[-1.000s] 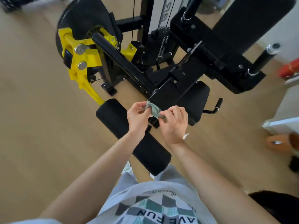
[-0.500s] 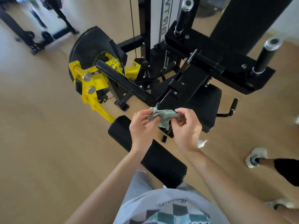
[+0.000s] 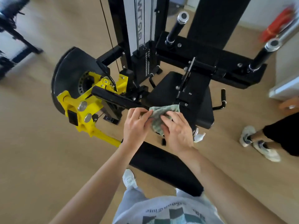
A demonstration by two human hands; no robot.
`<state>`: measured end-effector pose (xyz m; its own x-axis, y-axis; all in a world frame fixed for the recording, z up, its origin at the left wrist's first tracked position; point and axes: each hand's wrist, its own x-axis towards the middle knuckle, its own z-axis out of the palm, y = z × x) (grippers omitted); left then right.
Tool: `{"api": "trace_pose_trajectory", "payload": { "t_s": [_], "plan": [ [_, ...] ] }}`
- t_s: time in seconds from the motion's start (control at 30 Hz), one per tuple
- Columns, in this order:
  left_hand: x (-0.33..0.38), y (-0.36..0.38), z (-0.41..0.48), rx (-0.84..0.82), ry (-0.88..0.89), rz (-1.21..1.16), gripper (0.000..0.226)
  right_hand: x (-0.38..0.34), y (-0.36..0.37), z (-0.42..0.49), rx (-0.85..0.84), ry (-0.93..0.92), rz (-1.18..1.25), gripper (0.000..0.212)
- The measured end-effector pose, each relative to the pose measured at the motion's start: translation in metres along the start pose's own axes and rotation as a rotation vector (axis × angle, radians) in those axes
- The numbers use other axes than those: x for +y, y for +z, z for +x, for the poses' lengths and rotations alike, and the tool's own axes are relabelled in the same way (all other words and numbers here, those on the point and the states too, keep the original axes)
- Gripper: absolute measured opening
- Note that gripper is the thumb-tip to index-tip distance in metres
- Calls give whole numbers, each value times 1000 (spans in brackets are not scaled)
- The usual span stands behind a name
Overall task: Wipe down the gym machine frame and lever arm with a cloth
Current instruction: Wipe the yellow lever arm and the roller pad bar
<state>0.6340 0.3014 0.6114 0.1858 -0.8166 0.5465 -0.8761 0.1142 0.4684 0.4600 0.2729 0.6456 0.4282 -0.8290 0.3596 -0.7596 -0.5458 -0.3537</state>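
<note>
A pale green cloth (image 3: 163, 112) is bunched between both hands just in front of the black seat (image 3: 199, 101). My left hand (image 3: 135, 125) pinches its left edge with thumb and fingers. My right hand (image 3: 176, 130) lies over the cloth's lower part with fingers curled onto it. The black frame bar (image 3: 116, 98) runs from the yellow pivot left of the hands toward them. The yellow lever arm (image 3: 90, 117) slopes down to the black roller pad (image 3: 165, 167) under my wrists. Where the cloth touches the machine is hidden by my hands.
The weight stack tower (image 3: 139, 29) and black backrest (image 3: 216, 18) rise behind the seat. Two chrome-capped pegs (image 3: 178, 26) stick up from the crossbeam. Another person's legs and white shoes (image 3: 258, 143) stand at the right. Other equipment (image 3: 11, 38) is at far left on the wooden floor.
The cloth was spread wider between my hands, and my right hand came down flatter over it. The view has pulled back and tilted, showing more of the machine and the other person's feet.
</note>
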Motion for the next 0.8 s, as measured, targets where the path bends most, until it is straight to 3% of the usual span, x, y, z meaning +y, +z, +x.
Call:
{"api": "trace_pose_trajectory", "payload": {
  "t_s": [0.2, 0.5, 0.6, 0.7, 0.8],
  "plan": [
    [-66, -33, 17, -99, 34, 19, 29, -51, 31, 28, -16, 107, -12, 37],
    [-112, -62, 40, -115, -28, 113, 30, -86, 61, 68, -122, 77, 17, 48],
    [-108, -68, 46, -111, -30, 198, 33, -84, 57, 71, -104, 92, 39, 38],
    [-96, -66, 47, -201, 181, 156, 42, -73, 46, 71, -27, 144, 43, 14],
    [-92, -59, 44, -362, 358, 88, 41, -65, 42, 69, -13, 193, 13, 18]
  ]
}}
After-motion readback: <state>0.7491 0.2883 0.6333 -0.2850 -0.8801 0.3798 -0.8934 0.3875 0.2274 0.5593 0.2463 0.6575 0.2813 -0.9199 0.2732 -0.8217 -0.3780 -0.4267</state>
